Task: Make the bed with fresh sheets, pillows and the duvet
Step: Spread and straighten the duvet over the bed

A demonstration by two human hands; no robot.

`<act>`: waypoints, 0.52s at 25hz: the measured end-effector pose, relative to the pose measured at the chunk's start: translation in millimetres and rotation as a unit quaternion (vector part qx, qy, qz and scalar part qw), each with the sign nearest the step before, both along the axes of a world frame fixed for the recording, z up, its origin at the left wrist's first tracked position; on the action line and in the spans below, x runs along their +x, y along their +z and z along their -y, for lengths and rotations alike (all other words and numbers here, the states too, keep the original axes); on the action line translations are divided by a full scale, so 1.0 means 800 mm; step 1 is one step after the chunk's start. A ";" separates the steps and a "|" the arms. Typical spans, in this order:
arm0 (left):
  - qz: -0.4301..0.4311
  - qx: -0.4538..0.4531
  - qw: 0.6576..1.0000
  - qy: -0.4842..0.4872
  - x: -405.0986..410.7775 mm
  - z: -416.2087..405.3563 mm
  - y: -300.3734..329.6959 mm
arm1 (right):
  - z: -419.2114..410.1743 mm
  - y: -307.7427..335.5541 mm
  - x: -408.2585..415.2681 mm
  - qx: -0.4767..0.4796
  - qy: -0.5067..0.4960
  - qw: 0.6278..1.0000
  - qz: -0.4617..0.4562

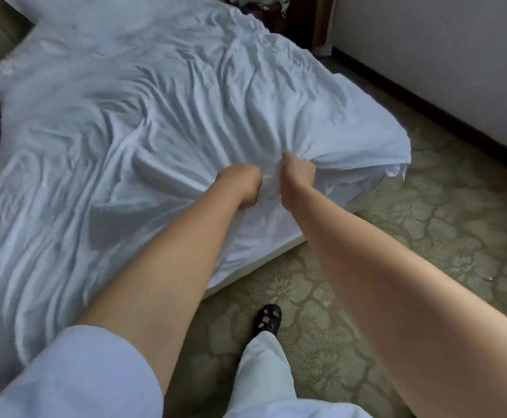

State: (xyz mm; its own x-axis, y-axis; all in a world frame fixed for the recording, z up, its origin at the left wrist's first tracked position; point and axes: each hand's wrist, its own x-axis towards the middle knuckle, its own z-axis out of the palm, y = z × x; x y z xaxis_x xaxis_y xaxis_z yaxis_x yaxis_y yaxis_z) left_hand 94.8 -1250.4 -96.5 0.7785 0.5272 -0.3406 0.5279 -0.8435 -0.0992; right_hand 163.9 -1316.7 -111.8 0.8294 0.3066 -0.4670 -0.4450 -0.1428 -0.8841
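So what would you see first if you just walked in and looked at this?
First, the two bare hands in the middle, the left hand and right hand, bunching up the big wrinkled white cloth sheet that covers the bed. Then, lower down, the black shoe on the green patterned carpet.

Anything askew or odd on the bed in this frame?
The white sheet is heavily wrinkled, creases fanning from where the left hand and right hand bunch it near the foot edge. It lies uneven, untucked at the right corner.
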 end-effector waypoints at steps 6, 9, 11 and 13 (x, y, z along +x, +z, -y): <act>-0.068 -0.073 0.995 0.012 -0.025 0.037 -0.098 | 0.058 -0.110 -0.009 -0.066 0.077 0.987 -0.127; -0.091 -0.105 0.990 0.029 -0.026 0.009 -0.144 | 0.051 -0.171 -0.007 -0.094 0.100 0.978 -0.158; -0.109 -0.126 0.985 0.048 -0.015 -0.008 -0.164 | 0.038 -0.193 -0.003 -0.101 0.109 0.975 -0.167; -0.081 -0.109 0.984 0.113 0.003 -0.030 -0.176 | 0.027 -0.211 0.006 -0.126 0.091 0.983 -0.103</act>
State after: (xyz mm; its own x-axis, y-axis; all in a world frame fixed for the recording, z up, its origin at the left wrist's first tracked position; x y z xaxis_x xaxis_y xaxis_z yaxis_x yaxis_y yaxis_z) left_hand 97.1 -1226.1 -237.6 0.5753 0.5813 -0.5755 0.6968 -0.7167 -0.0274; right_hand 168.5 -1338.5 -280.3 0.6516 0.2951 -0.6988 -0.5571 -0.4391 -0.7049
